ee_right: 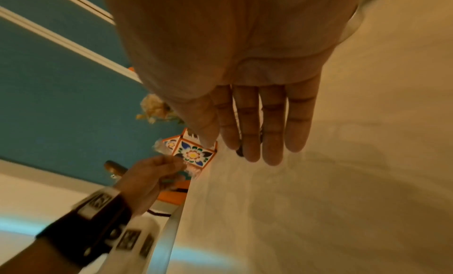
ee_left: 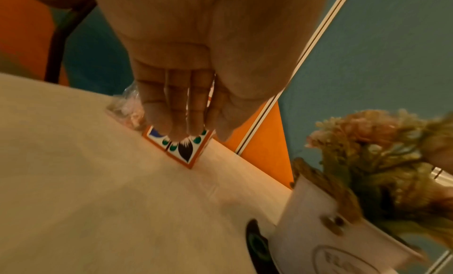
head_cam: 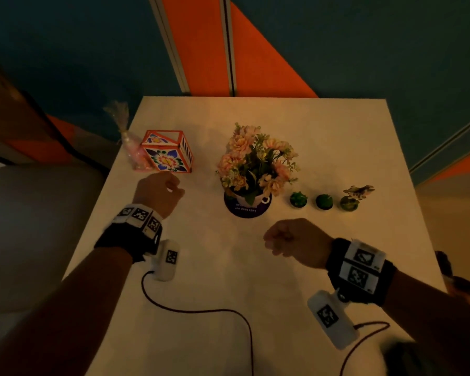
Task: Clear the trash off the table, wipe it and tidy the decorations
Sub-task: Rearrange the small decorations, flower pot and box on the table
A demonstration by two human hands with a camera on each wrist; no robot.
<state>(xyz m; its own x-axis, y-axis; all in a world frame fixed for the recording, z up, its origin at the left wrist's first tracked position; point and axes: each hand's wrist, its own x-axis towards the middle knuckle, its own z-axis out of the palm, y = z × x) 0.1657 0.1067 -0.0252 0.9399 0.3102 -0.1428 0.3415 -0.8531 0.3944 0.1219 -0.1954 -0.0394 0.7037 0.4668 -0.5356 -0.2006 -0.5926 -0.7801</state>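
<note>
A cube box (head_cam: 168, 156) with a bright flower pattern stands at the table's left, and a pink cellophane-wrapped packet (head_cam: 132, 147) leans against its far side at the edge. My left hand (head_cam: 171, 187) hovers just in front of the box, empty; in the left wrist view its fingers (ee_left: 181, 121) hang relaxed above the box (ee_left: 186, 152). My right hand (head_cam: 273, 242) floats over the bare middle of the table, with straight fingers (ee_right: 272, 135) that hold nothing. A white pot of pink flowers (head_cam: 253, 161) sits on a dark round coaster (head_cam: 239, 211).
Three small green potted plants (head_cam: 323, 201) stand in a row right of the flower pot. The white table (head_cam: 228, 280) meets a teal and orange wall (head_cam: 337, 50) at the back. A pale seat (head_cam: 33, 218) lies left of it. Sensor cables trail over the table's near part.
</note>
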